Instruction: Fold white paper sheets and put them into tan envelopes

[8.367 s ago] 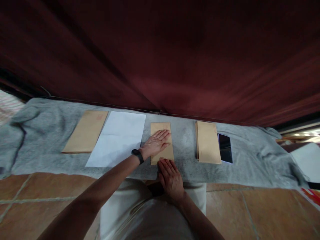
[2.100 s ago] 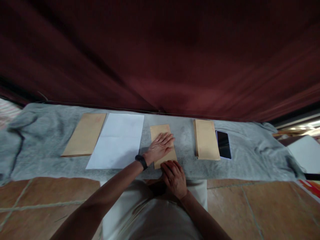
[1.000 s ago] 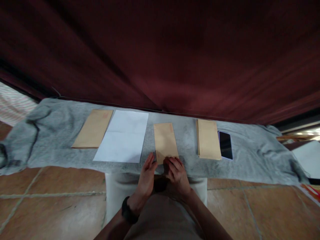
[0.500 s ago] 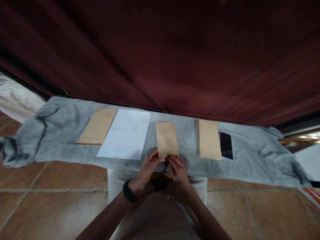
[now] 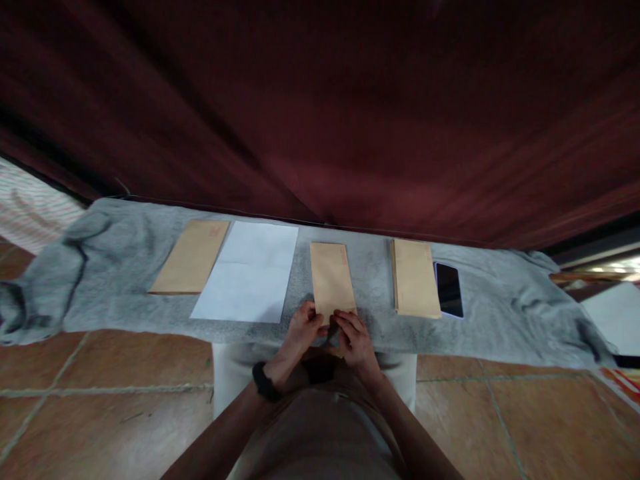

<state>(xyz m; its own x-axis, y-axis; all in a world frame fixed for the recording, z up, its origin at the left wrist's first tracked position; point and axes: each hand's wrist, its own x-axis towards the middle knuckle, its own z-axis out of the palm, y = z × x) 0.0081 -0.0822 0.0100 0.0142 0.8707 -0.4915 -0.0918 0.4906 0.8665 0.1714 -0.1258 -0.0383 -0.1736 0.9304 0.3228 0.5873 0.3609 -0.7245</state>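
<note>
A brown paper envelope (image 5: 331,275) lies lengthwise in front of me on a grey cloth (image 5: 367,280). At its near left corner is my left hand (image 5: 304,327), its fingers closed on the edge. My right hand (image 5: 354,337) pinches the near right end, fingertips bent together over the paper. What sits under the fingertips is partly hidden. To the left of the envelope lies a white sheet of paper (image 5: 247,273) with a faint crease across it. Further left is another brown envelope or pile of them (image 5: 193,258).
A stack of brown envelopes (image 5: 416,279) lies on the right, with a dark-screened phone (image 5: 450,290) against its right side. A dark red curtain (image 5: 320,133) hangs along the far edge. Tiled floor (image 5: 125,413) shows below the cloth.
Both hands stay at the near end of the envelope, with only slight finger movement. The whole view has shifted a little.
</note>
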